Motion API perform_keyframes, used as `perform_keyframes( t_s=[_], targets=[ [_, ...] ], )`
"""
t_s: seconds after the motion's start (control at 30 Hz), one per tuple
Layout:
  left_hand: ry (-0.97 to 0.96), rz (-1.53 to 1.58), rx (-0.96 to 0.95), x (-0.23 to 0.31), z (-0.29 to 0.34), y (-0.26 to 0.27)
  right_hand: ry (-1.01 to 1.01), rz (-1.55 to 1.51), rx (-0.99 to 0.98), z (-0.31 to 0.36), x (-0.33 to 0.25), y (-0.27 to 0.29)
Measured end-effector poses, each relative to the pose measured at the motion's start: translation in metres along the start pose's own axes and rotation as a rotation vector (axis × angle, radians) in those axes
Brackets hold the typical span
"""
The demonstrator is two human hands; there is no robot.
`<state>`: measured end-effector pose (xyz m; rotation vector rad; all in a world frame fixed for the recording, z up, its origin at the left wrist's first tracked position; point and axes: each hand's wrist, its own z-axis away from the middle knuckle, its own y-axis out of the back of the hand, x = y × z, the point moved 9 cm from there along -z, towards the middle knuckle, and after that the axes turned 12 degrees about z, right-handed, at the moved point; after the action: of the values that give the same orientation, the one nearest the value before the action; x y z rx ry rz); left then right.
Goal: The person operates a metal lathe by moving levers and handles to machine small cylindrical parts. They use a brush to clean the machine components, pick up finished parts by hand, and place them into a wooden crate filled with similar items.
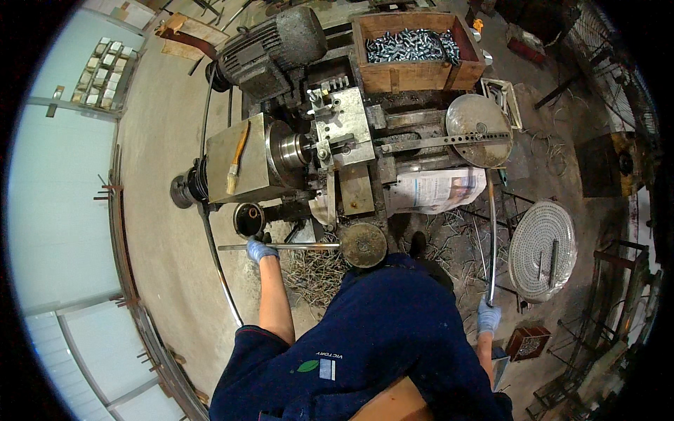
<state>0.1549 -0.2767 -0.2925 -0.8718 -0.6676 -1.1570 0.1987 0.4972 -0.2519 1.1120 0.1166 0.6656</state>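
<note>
My left hand (261, 250), in a blue glove, is closed around a straight metal rod (302, 246). This rod runs sideways to a dark round disc (363, 245) in front of my body. Just beyond the left hand is a black round pot (248, 222) with dark contents. Out to the right, my gloved right hand (489, 316) grips the near end of a long metal bar (492, 245), whose far end reaches toward a round plate on the machine. The machine's chuck (291, 149) stands left of a metal tool block (344, 123).
A brush (238, 158) lies on the machine housing (256, 175). Behind are a motor (274, 52) and a wooden box (421, 76) of metal pieces. Newspaper (439, 191) lies under the plate (479, 130). Metal scraps (316, 274) cover floor near me; a perforated disc (543, 251) stands right.
</note>
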Motion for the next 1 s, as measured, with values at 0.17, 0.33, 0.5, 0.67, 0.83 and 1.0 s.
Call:
perform_keyframes(
  t_s=[0.17, 0.33, 0.5, 0.67, 0.83, 1.0],
  targets=[
    [-0.007, 0.006, 0.005, 0.004, 0.009, -0.003, 0.044, -0.122, -0.052, 0.003, -0.003, -0.007],
    [0.008, -0.002, 0.039, 0.001, 0.008, -0.001, 0.059, -0.104, 0.000, 0.006, -0.005, -0.007],
    [0.011, -0.012, 0.021, 0.003, 0.011, -0.003, 0.103, -0.218, -0.045, 0.014, -0.010, -0.007],
    [-0.024, -0.028, 0.020, 0.005, 0.004, 0.000, 0.096, -0.157, 0.001, 0.009, -0.007, -0.014],
    [-0.028, -0.009, 0.017, 0.002, 0.002, 0.000, 0.081, -0.169, -0.040, 0.009, -0.007, -0.022],
    [0.003, 0.003, 0.012, 0.002, 0.007, -0.003, 0.069, -0.227, -0.043, 0.011, -0.007, -0.024]
  ],
)
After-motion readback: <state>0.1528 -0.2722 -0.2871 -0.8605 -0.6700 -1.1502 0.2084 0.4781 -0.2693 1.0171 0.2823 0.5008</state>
